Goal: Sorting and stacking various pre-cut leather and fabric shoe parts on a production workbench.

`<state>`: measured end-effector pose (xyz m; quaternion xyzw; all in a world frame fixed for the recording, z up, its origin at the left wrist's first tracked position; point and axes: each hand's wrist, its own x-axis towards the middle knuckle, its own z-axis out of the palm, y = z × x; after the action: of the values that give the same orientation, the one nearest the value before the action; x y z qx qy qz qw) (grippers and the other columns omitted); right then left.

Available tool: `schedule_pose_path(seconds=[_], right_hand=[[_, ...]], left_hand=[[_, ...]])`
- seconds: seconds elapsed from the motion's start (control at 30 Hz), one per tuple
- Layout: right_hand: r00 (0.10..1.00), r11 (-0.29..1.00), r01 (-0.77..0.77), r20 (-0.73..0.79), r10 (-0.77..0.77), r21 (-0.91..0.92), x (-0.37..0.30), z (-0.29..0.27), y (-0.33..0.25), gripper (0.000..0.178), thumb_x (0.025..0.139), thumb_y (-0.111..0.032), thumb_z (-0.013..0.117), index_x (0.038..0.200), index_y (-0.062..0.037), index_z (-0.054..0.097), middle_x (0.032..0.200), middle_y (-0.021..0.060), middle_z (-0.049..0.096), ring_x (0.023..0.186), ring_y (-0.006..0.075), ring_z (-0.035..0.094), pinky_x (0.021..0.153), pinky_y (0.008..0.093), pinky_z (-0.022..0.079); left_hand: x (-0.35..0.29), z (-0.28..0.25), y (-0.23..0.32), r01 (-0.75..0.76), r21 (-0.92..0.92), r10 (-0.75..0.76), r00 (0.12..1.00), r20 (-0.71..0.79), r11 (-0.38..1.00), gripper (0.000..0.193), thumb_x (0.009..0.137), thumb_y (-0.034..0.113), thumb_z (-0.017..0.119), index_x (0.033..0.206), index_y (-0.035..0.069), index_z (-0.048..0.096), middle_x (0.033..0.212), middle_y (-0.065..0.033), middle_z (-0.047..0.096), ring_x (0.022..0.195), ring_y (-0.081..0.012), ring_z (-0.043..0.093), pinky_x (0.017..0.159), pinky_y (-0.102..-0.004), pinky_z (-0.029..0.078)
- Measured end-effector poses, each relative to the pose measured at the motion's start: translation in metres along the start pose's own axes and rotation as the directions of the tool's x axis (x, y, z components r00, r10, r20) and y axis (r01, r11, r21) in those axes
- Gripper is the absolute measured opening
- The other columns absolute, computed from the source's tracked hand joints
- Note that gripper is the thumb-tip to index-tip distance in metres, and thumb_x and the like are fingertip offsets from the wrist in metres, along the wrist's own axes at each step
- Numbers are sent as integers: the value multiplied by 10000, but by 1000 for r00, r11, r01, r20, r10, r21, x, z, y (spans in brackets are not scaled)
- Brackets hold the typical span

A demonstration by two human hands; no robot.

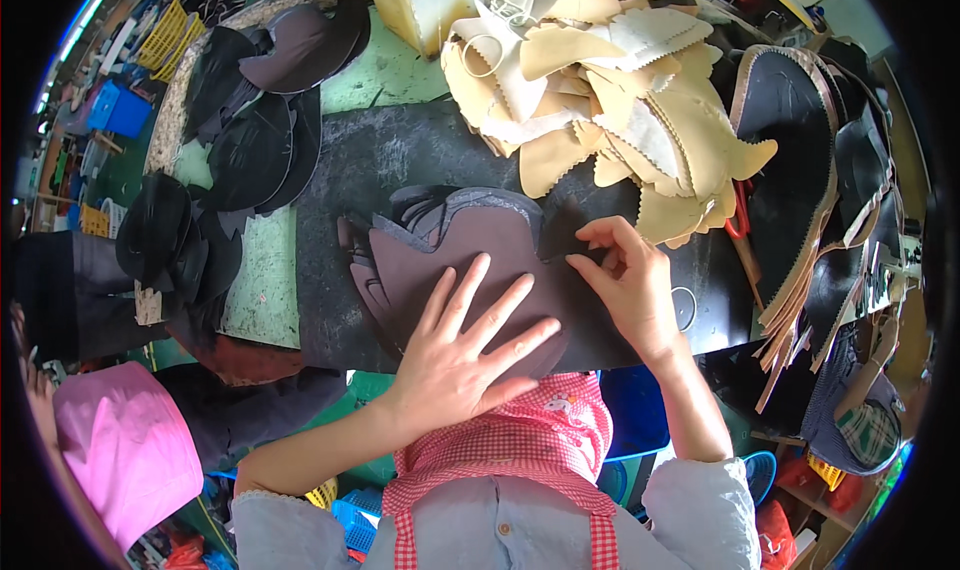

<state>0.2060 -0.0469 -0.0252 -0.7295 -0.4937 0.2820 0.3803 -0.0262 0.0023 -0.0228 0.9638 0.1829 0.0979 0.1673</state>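
At frame centre, a stack of curved, flat, dark-brown sheet pieces [428, 255] lies under the spread left hand [462, 348] and just left of the curled right hand [632, 292]; whether that one pinches anything, I cannot tell.

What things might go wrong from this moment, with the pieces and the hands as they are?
The stacked pieces fan out unevenly under the brown top piece, so pressure from the left hand might shift them.

They also lie close to the near edge of the black work surface, so some could slip off.

The red-handled scissors lie beside the cream pile; moving that pile might knock them.
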Motion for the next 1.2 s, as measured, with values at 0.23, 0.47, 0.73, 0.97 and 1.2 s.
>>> schedule_pose_path(seconds=[0.23, 0.47, 0.73, 0.97, 1.2], right_hand=[[746, 800, 595, 419, -518, -70, -59, 35, -32, 844, 804, -500, 698, 1455, -32, 436, 1544, 169, 375, 1440, 310, 349, 1195, 473, 260], [778, 657, 625, 262, -572, -422, -3, 22, -17, 910, 855, -522, 639, 1500, 32, 314, 1563, 217, 314, 1476, 338, 270, 1212, 526, 145], [869, 842, 492, 76, -488, -221, 4, 18, -14, 693, 882, -321, 690, 1425, 25, 433, 1472, 250, 424, 1377, 398, 399, 1160, 471, 286], [977, 788, -211, 157, 147, 578, -77, -2, -20, 718, 1008, -405, 505, 1558, -38, 226, 1599, 171, 264, 1475, 317, 266, 1168, 472, 253], [988, 693, -100, 154, -16, 713, -44, 60, -35, 829, 901, -32, 629, 1575, -84, 150, 1627, 181, 153, 1517, 302, 135, 1219, 467, 132]], left_hand=[[6, -7, -30, 222, 153, -213, 974, -73, 963, 856, 895, 474, 564, 1513, -47, 282, 1590, -188, 286, 1492, -346, 238, 1198, -561, 119], [-8, 0, -44, 298, 177, -280, 953, -117, 938, 1113, 836, 702, 553, 1512, -106, 193, 1549, -342, 217, 1458, -460, 233, 1184, -554, 174], [-42, -13, -57, 449, -28, -440, 858, -266, 893, 1020, 881, 471, 666, 1521, -101, 116, 1560, -348, 161, 1454, -513, 172, 1171, -581, 165], [-49, -13, -40, 449, -310, -537, 781, -319, 838, 906, 922, 352, 670, 1549, -26, 136, 1577, -255, 236, 1474, -431, 212, 1189, -531, 169], [-40, 4, -75, -66, -924, -803, 475, -361, 376, 906, 811, 51, 781, 1546, 43, 251, 1609, -104, 239, 1439, -210, 310, 1173, -369, 270]])
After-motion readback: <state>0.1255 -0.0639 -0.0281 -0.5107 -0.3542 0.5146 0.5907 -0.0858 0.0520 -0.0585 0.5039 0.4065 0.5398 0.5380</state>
